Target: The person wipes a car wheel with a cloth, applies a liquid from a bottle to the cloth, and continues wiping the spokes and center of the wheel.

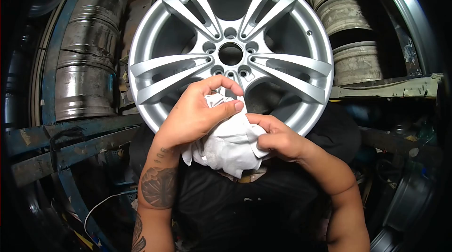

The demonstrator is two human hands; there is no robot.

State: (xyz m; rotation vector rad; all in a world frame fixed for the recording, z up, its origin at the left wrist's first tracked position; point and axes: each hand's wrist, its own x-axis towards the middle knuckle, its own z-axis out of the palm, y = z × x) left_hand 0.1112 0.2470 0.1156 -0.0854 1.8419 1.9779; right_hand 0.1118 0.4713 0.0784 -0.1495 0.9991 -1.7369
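The left hand (pixel 193 113) and right hand (pixel 280 139) meet over a bunched white cloth (pixel 233 146). The left hand curls around its upper part, thumb laid along it and index finger arched above, a small gap between their tips; the right hand pinches a fold of the cloth between thumb and bent fingers. The cloth's lower edge hangs loose between the forearms, near the black shirt (pixel 226 209).

Just beyond the hands stands the silver wheel (pixel 274 60), hub opening ahead of the fingertips. Hands and cloth cover most of its nearest spoke; whether the cloth touches it I cannot tell. Dark open windows flank that spoke, and the outer lip curves down close behind both wrists.

Well left of the hands are stacked metal rims (pixel 87 85) and a blue rack (pixel 30 141); well right, more rims (pixel 355 61) sit above a pale rail (pixel 391 88).
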